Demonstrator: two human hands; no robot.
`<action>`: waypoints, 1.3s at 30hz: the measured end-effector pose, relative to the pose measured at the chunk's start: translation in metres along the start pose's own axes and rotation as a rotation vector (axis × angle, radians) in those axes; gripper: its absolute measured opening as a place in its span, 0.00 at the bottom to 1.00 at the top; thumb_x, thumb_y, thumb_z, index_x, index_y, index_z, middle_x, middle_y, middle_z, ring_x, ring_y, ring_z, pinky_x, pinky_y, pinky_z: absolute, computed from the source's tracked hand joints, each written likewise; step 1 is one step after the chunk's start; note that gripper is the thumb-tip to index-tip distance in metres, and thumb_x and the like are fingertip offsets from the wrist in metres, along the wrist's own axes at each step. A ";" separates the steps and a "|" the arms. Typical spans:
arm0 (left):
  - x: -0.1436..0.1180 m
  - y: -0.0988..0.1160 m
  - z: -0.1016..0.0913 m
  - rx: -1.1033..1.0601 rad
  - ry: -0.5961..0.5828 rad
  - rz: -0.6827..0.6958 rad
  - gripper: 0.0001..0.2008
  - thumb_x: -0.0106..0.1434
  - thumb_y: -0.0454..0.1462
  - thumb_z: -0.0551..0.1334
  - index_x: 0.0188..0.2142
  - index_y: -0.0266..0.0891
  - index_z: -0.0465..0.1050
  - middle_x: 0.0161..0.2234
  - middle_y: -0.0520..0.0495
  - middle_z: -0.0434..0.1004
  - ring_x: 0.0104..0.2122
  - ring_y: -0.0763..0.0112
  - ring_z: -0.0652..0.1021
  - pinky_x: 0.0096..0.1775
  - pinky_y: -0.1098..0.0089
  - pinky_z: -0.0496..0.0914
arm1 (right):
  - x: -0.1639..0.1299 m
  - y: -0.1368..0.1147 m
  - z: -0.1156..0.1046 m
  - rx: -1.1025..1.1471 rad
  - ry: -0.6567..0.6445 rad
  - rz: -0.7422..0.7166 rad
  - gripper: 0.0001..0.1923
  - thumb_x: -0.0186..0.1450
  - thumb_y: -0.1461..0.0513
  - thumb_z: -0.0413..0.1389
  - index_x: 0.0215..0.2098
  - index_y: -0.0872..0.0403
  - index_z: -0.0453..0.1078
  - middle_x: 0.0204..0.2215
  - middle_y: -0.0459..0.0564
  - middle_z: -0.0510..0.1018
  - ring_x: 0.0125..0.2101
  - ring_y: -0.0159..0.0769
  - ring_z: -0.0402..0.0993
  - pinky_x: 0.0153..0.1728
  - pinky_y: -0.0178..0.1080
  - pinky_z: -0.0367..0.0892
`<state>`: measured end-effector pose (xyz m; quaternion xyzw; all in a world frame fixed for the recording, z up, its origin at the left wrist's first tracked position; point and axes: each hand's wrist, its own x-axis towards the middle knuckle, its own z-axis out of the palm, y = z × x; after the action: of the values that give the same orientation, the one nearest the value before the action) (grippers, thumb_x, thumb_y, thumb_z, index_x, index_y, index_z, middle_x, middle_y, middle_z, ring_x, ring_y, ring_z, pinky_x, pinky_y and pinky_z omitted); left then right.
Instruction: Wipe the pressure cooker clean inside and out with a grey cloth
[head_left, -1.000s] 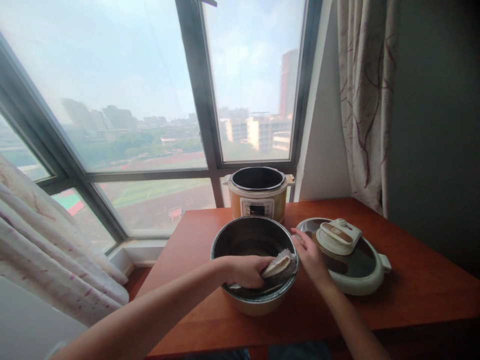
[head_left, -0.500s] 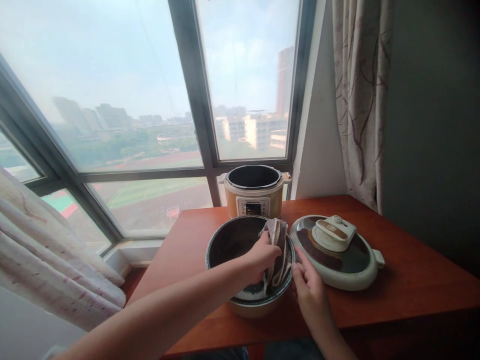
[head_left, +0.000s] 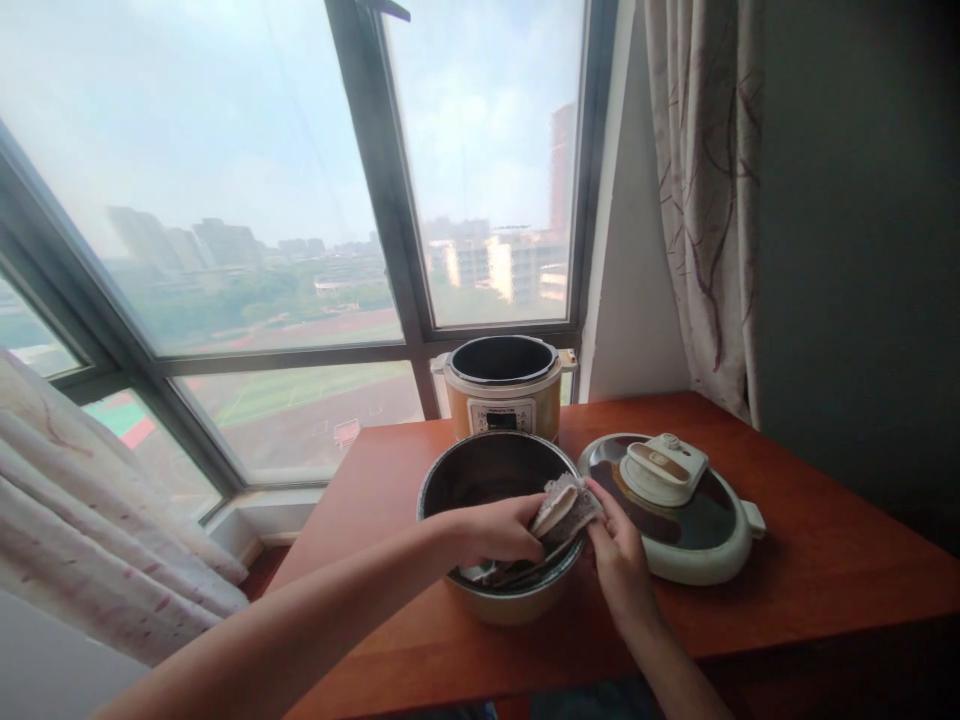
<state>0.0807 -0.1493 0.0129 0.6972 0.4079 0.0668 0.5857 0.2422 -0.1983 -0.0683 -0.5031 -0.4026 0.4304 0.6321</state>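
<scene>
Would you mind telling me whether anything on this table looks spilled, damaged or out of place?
Nothing stands out. The cooker base stands upright and open, its lid flat beside the inner pot. Both hands, left and right, hold a cloth at the pot's rim. No spills show.

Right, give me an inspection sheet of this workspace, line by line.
Surface: red-brown wooden table by the window.
Job's things: dark inner pot at the near edge; grey cloth pressed inside its right rim.
Clutter: cooker base standing open behind the pot; cooker lid lying flat to the right.
Hands: left hand grips the cloth inside the pot; right hand is at the pot's rim, touching the cloth.
Cables: nothing seen.
Surroundings: large window, curtains at both sides.
</scene>
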 end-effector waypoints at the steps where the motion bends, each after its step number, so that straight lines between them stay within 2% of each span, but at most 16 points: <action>1: -0.006 0.001 -0.006 0.057 -0.068 0.009 0.34 0.44 0.28 0.62 0.53 0.43 0.71 0.39 0.52 0.75 0.42 0.63 0.75 0.42 0.69 0.69 | 0.003 -0.001 -0.001 -0.022 0.004 -0.013 0.38 0.62 0.49 0.55 0.64 0.63 0.63 0.23 0.46 0.73 0.23 0.37 0.67 0.25 0.38 0.65; 5: -0.025 0.001 -0.029 0.271 -0.266 -0.028 0.31 0.43 0.27 0.61 0.49 0.44 0.74 0.33 0.57 0.73 0.34 0.69 0.73 0.36 0.73 0.68 | 0.007 -0.005 0.000 -0.139 0.061 -0.080 0.36 0.61 0.52 0.55 0.61 0.65 0.67 0.20 0.42 0.68 0.23 0.35 0.64 0.28 0.38 0.65; 8: -0.031 -0.006 -0.038 0.472 -0.371 -0.080 0.22 0.41 0.25 0.59 0.37 0.42 0.77 0.24 0.57 0.70 0.26 0.70 0.70 0.29 0.73 0.65 | 0.011 -0.007 0.001 -0.173 0.095 -0.105 0.36 0.59 0.52 0.55 0.60 0.66 0.67 0.19 0.39 0.63 0.21 0.33 0.59 0.25 0.37 0.61; 12: -0.032 -0.018 -0.042 0.755 -0.446 -0.056 0.15 0.39 0.23 0.56 0.21 0.42 0.73 0.15 0.56 0.65 0.20 0.69 0.67 0.25 0.71 0.63 | 0.020 -0.005 -0.002 -0.180 -0.001 -0.097 0.37 0.59 0.51 0.56 0.61 0.65 0.67 0.17 0.37 0.59 0.19 0.30 0.54 0.23 0.35 0.56; 16: -0.039 -0.022 -0.037 0.832 -0.386 -0.017 0.15 0.39 0.21 0.58 0.18 0.44 0.70 0.14 0.55 0.61 0.18 0.67 0.65 0.27 0.67 0.63 | 0.025 -0.004 -0.006 -0.196 -0.058 -0.083 0.35 0.60 0.51 0.56 0.60 0.65 0.67 0.18 0.37 0.57 0.20 0.30 0.52 0.23 0.35 0.54; 19: -0.049 -0.024 -0.032 0.918 -0.270 0.047 0.13 0.40 0.22 0.60 0.15 0.43 0.66 0.13 0.55 0.55 0.16 0.68 0.59 0.28 0.63 0.64 | 0.025 -0.005 -0.007 -0.191 -0.075 -0.075 0.35 0.60 0.52 0.56 0.61 0.65 0.66 0.18 0.37 0.57 0.20 0.30 0.51 0.24 0.35 0.54; 21: -0.055 -0.026 -0.032 0.917 -0.178 0.075 0.13 0.39 0.23 0.62 0.15 0.43 0.65 0.13 0.56 0.51 0.17 0.68 0.59 0.31 0.62 0.66 | 0.024 -0.005 -0.006 -0.181 -0.083 -0.083 0.35 0.60 0.53 0.56 0.61 0.64 0.65 0.18 0.37 0.59 0.21 0.30 0.52 0.24 0.35 0.54; 23: -0.059 -0.028 -0.034 0.860 -0.106 0.072 0.13 0.37 0.23 0.63 0.17 0.44 0.70 0.13 0.56 0.53 0.20 0.64 0.65 0.36 0.61 0.68 | 0.024 -0.006 -0.006 -0.170 -0.092 -0.088 0.35 0.60 0.53 0.56 0.61 0.64 0.65 0.18 0.37 0.59 0.21 0.30 0.53 0.25 0.35 0.54; 26: -0.059 -0.031 -0.038 0.827 -0.077 0.067 0.18 0.36 0.23 0.65 0.25 0.45 0.78 0.19 0.51 0.68 0.29 0.57 0.75 0.44 0.60 0.70 | 0.025 -0.006 -0.005 -0.168 -0.103 -0.086 0.35 0.61 0.54 0.55 0.62 0.64 0.64 0.18 0.36 0.58 0.21 0.30 0.53 0.24 0.35 0.54; 28: -0.056 -0.032 -0.038 0.898 -0.095 0.060 0.22 0.39 0.24 0.66 0.35 0.43 0.82 0.32 0.42 0.78 0.36 0.51 0.79 0.47 0.56 0.71 | 0.026 -0.006 -0.005 -0.173 -0.110 -0.089 0.35 0.61 0.53 0.55 0.61 0.65 0.65 0.17 0.36 0.57 0.21 0.30 0.52 0.24 0.35 0.53; 29: -0.055 -0.033 -0.037 0.962 -0.109 0.037 0.25 0.42 0.26 0.66 0.42 0.41 0.81 0.40 0.37 0.80 0.40 0.47 0.80 0.48 0.52 0.72 | 0.026 -0.006 -0.004 -0.174 -0.114 -0.089 0.35 0.60 0.53 0.55 0.61 0.65 0.65 0.17 0.36 0.57 0.21 0.29 0.52 0.24 0.35 0.53; 30: -0.053 -0.034 -0.035 1.037 -0.121 0.002 0.29 0.46 0.27 0.66 0.50 0.40 0.78 0.47 0.31 0.78 0.44 0.43 0.79 0.49 0.48 0.72 | 0.026 -0.007 -0.004 -0.175 -0.117 -0.090 0.35 0.60 0.53 0.54 0.61 0.65 0.65 0.17 0.36 0.56 0.20 0.29 0.52 0.24 0.35 0.53; 32: -0.045 -0.038 -0.029 1.184 -0.124 -0.081 0.36 0.53 0.31 0.64 0.64 0.40 0.66 0.58 0.24 0.69 0.52 0.36 0.76 0.49 0.41 0.70 | 0.025 -0.008 -0.003 -0.179 -0.115 -0.091 0.35 0.60 0.53 0.54 0.60 0.66 0.65 0.17 0.36 0.56 0.20 0.29 0.52 0.24 0.35 0.53; 34: -0.034 -0.042 -0.021 1.281 -0.100 -0.141 0.42 0.58 0.35 0.64 0.70 0.44 0.53 0.65 0.21 0.60 0.57 0.31 0.72 0.48 0.38 0.70 | 0.024 -0.010 -0.001 -0.190 -0.110 -0.101 0.35 0.59 0.53 0.53 0.60 0.66 0.66 0.17 0.36 0.56 0.20 0.30 0.53 0.24 0.35 0.53; 37: -0.010 -0.045 -0.010 1.311 -0.043 -0.186 0.51 0.55 0.41 0.68 0.72 0.46 0.42 0.66 0.16 0.53 0.53 0.29 0.75 0.44 0.42 0.72 | 0.023 -0.012 0.000 -0.209 -0.108 -0.122 0.36 0.59 0.53 0.52 0.60 0.68 0.65 0.17 0.36 0.57 0.20 0.30 0.54 0.25 0.35 0.55; 39: 0.005 -0.043 -0.002 1.294 -0.009 -0.193 0.54 0.53 0.42 0.69 0.73 0.41 0.40 0.65 0.12 0.54 0.47 0.33 0.79 0.41 0.48 0.74 | 0.023 -0.012 0.001 -0.214 -0.109 -0.128 0.38 0.59 0.53 0.52 0.62 0.70 0.63 0.17 0.36 0.57 0.20 0.30 0.54 0.25 0.36 0.56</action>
<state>0.0616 -0.1451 -0.0262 0.8695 0.4240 -0.2479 0.0530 0.2503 -0.1774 -0.0543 -0.5168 -0.5110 0.3705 0.5783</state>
